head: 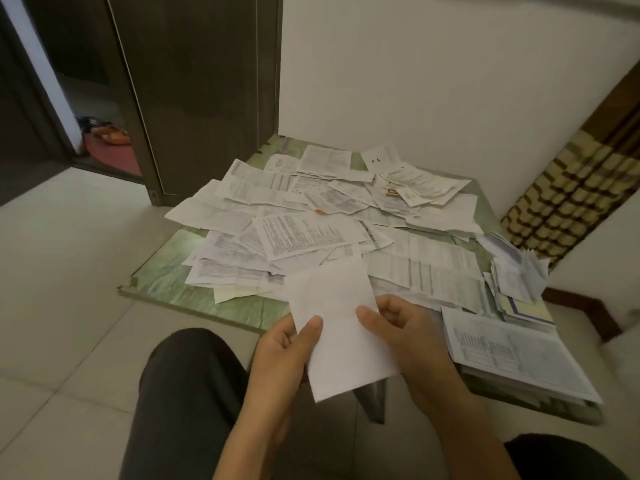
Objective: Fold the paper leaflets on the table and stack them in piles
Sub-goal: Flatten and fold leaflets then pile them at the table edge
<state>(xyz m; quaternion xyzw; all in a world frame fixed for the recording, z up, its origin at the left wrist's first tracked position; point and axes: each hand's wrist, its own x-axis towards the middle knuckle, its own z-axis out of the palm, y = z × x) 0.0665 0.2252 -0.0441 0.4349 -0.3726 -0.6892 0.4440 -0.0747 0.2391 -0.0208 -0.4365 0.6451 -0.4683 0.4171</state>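
At the upper left we see a dark door [194, 81]. Left of centre the green table [180, 289] shows a bare edge, and loose leaflets [304, 230] cover most of the rest, unfolded. In the lower middle the left hand [287, 344] pinches the left edge of a white leaflet [339, 327], thumb on top. The right hand [398, 327] grips its right edge likewise. The sheet is held clear of the table, we judge so its edges can be matched for a fold. At the right, folded pieces [516, 282] and a flat stack [512, 351] sit apart from the heap, probably finished piles.
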